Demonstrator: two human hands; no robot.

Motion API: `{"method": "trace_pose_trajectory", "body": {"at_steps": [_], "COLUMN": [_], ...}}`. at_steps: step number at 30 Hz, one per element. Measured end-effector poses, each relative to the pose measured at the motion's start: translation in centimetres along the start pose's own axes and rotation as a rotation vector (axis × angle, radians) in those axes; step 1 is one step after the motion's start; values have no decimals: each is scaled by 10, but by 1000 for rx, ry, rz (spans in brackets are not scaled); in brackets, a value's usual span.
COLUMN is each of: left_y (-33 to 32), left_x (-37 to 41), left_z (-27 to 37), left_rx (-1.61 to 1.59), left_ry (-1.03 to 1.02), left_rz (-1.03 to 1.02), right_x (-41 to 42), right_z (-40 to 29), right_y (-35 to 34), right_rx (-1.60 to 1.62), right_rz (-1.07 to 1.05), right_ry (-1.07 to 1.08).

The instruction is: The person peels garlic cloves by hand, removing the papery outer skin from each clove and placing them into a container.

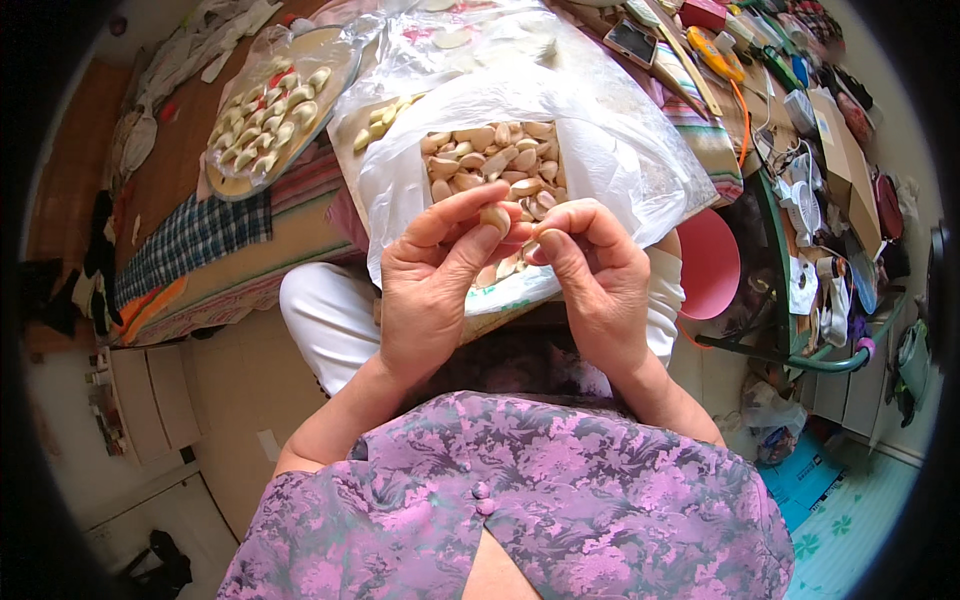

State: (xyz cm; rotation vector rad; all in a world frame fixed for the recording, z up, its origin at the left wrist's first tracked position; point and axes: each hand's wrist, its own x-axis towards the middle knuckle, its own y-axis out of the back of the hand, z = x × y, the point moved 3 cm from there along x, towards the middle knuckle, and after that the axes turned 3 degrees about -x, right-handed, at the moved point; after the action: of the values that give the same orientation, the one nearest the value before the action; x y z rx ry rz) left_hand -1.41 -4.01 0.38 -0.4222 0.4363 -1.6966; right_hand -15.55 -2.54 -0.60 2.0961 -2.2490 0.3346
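Observation:
Between the thumb and fingers of my left hand (431,281) is a garlic clove (495,218), raised above an opened white plastic bag (622,169). My right hand (600,281) is close beside it, thumb and index fingertips pinched together; whether a bit of skin is between them is hidden. Many unpeeled garlic cloves (480,161) fill the bag under both hands, some partly covered by my fingers. Several peeled, yellowish cloves (382,120) lie just left of the bag on the board (346,124).
A round tray (232,187) at upper left bears pale crescent-shaped pieces (266,120) on clear plastic. A smartphone (631,42) lies at upper right. Below it to the right is a pink bucket (709,262). A crowded green-edged table (776,262) stands on the far right.

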Motion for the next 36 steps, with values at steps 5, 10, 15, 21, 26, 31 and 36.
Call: {"method": "trace_pose_trajectory", "body": {"at_steps": [5,10,15,21,26,31,36], "left_y": [-4,1,-1,-7,-2,-4,2], "left_x": [5,3,-3,-6,-11,-7,-10], "left_z": [-9,-12,-20,-8,-7,-14,-19], "left_rx": [-257,-251,-323,56,204,-158,-349], "left_ry": [147,155,234,-67,-102,230,459], "left_rz": [9,-16,-42,-83,-78,-107,-57], "right_x": [-3,0,2,6,5,4,4], "right_z": [-7,-16,-14,-6,1,-5,-2], "right_y": [6,-1,5,10,11,10,6], "right_rx": [-145,-396,-384,105,222,171,114], "right_rz": [3,11,-7,-142,-218,-165,-161], "right_ry": [169,343,394,24,-172,-57,18]}}
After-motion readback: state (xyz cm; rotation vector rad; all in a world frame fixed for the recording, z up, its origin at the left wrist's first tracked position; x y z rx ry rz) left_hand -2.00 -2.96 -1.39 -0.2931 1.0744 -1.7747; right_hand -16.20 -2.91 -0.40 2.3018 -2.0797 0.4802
